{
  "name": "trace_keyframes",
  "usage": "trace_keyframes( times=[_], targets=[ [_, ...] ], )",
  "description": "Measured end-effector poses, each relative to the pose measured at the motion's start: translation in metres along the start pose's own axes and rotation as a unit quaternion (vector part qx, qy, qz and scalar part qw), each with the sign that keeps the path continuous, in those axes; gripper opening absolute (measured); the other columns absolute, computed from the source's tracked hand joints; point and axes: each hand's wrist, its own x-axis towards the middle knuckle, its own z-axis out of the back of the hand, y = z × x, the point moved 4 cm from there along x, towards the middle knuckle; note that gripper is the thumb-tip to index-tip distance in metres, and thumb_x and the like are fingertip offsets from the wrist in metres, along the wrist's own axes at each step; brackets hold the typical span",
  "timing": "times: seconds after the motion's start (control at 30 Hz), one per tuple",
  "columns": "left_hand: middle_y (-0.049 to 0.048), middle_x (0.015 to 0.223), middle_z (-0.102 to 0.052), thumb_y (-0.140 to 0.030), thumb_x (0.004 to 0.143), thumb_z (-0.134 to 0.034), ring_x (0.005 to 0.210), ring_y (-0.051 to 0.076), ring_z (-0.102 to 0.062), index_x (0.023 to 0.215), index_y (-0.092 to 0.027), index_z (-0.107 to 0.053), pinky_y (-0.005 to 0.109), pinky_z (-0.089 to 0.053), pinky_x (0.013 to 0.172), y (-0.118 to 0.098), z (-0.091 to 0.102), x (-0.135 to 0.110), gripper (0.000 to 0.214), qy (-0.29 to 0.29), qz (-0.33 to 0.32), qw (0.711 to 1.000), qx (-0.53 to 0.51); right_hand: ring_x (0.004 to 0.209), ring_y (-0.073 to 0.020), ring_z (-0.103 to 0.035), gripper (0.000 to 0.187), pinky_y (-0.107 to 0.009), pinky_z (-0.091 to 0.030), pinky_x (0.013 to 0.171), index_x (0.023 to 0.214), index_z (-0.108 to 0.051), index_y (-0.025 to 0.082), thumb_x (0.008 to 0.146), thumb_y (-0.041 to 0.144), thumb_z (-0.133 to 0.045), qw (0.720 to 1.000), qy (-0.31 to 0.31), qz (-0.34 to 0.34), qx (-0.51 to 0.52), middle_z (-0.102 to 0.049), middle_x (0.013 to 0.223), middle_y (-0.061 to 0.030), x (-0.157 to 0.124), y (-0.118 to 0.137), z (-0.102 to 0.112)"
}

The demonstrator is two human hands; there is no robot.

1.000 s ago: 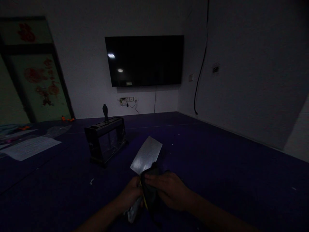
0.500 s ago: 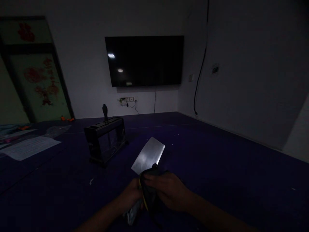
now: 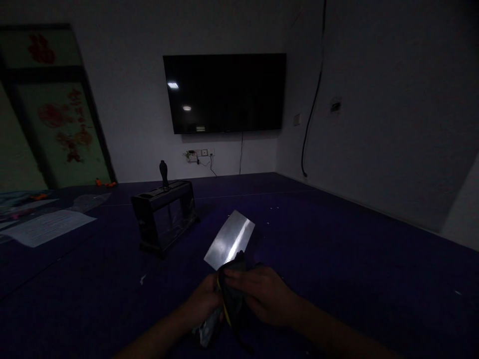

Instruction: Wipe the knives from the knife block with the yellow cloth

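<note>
A cleaver with a broad shiny blade [image 3: 229,240] points up and away from me in front of my hands. My left hand [image 3: 204,300] is closed at the base of the cleaver, whose handle is hidden. My right hand [image 3: 267,295] is closed on a dark cloth [image 3: 232,294] with a yellow edge, bunched against the lower end of the blade. A greyish, crumpled part of what looks like cloth hangs below my left hand. The dim light hides the fingertips.
On the dark blue floor [image 3: 337,259] a black knife block [image 3: 162,197] stands to the left, one dark handle rising from it. Printed paper [image 3: 48,227] and clear plastic lie further left. A television [image 3: 224,94] hangs on the back wall; a black cable [image 3: 312,109] runs down the right wall.
The blade has tilted slightly, and the bright glint has moved from its right edge onto its face. Both hands keep nearly the same place and grip.
</note>
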Motion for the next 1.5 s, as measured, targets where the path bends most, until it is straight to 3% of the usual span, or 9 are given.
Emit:
trace_keyframes(
  times=[0.17,0.27,0.43,0.57,0.77,1.0,1.17,1.33,1.5],
  targets=[
    [0.0,0.048,-0.055,-0.031,0.06,-0.064,0.037,0.009,-0.047,0.066,-0.01,-0.06,0.018,-0.035,0.037,0.003,0.004,0.002,0.023,-0.005,-0.004,1.0,0.016,0.098,-0.015,-0.06,0.049,-0.027,-0.048,0.071,0.125,-0.044,0.018,0.078,0.011,-0.036,0.998,-0.042,0.015,-0.04,-0.048,0.131,-0.0063,-0.002,-0.006,-0.01],
    [0.0007,0.048,-0.055,-0.036,0.063,-0.064,0.039,0.009,-0.048,0.066,-0.01,-0.06,0.019,-0.038,0.04,-0.004,0.004,0.007,0.026,-0.003,-0.051,0.998,0.028,0.092,-0.0162,-0.062,0.048,-0.028,-0.049,0.067,0.125,-0.044,0.016,0.078,0.012,-0.036,0.993,-0.077,0.031,-0.084,-0.05,0.129,-0.01,-0.002,-0.01,-0.017],
    [0.003,0.054,-0.059,-0.035,0.063,-0.067,0.045,0.011,-0.052,0.076,-0.01,-0.062,0.021,-0.041,0.047,-0.01,0.001,0.018,0.029,0.04,-0.087,0.995,0.031,0.09,-0.0183,-0.063,0.046,-0.029,-0.05,0.062,0.121,-0.046,0.011,0.077,0.012,-0.035,0.979,-0.129,0.069,-0.14,-0.054,0.123,-0.0146,0.008,-0.012,-0.017],
    [0.0024,0.053,-0.058,-0.033,0.063,-0.068,0.047,0.012,-0.053,0.078,-0.01,-0.062,0.021,-0.043,0.048,-0.007,0.0,0.018,0.028,0.051,-0.077,0.995,0.028,0.086,-0.0188,-0.064,0.043,-0.03,-0.05,0.061,0.12,-0.046,0.008,0.079,0.012,-0.035,0.973,-0.134,0.109,-0.155,-0.057,0.119,-0.0154,0.011,-0.008,-0.014],
    [0.0023,0.05,-0.057,-0.025,0.058,-0.065,0.04,0.011,-0.05,0.065,-0.009,-0.06,0.019,-0.039,0.038,-0.004,0.001,0.017,0.018,0.043,-0.029,0.998,0.02,0.079,-0.0168,-0.064,0.043,-0.029,-0.05,0.061,0.12,-0.048,0.011,0.079,0.013,-0.035,0.976,-0.096,0.11,-0.159,-0.056,0.121,-0.0135,0.004,-0.015,-0.012],
    [0.0,0.042,-0.053,-0.018,0.054,-0.053,0.031,0.011,-0.046,0.063,-0.01,-0.058,0.019,-0.037,0.03,0.002,0.006,0.02,0.013,0.023,0.023,0.999,-0.005,0.083,-0.0178,-0.065,0.041,-0.028,-0.05,0.059,0.119,-0.047,0.01,0.081,0.017,-0.034,0.969,-0.156,0.135,-0.134,-0.063,0.108,-0.0149,-0.005,-0.026,-0.008],
    [0.0015,0.044,-0.054,-0.021,0.056,-0.059,0.033,0.01,-0.046,0.061,-0.009,-0.058,0.018,-0.036,0.031,-0.002,0.003,0.017,0.013,0.016,0.019,1.0,0.008,0.073,-0.0177,-0.065,0.041,-0.03,-0.049,0.055,0.119,-0.047,0.012,0.081,0.017,-0.035,0.977,-0.123,0.113,-0.132,-0.061,0.114,-0.0137,-0.001,-0.023,-0.01],
    [-0.0016,0.049,-0.055,-0.027,0.06,-0.065,0.036,0.009,-0.046,0.088,-0.011,-0.059,0.019,-0.037,0.036,-0.003,-0.003,0.017,0.033,0.017,-0.004,0.999,0.028,0.084,-0.018,-0.064,0.041,-0.03,-0.052,0.065,0.121,-0.047,0.012,0.082,0.016,-0.035,0.988,-0.052,0.059,-0.134,-0.053,0.126,-0.0115,0.006,-0.021,-0.011],
    [-0.0009,0.056,-0.056,-0.033,0.064,-0.065,0.049,0.011,-0.05,0.09,-0.013,-0.06,0.02,-0.039,0.046,-0.009,-0.004,0.018,0.032,-0.003,-0.029,0.999,0.04,0.1,-0.0181,-0.059,0.048,-0.03,-0.051,0.076,0.128,-0.041,0.014,0.08,0.012,-0.036,0.99,0.026,-0.001,-0.138,-0.039,0.137,-0.0087,0.02,-0.019,-0.01]
  ],
)
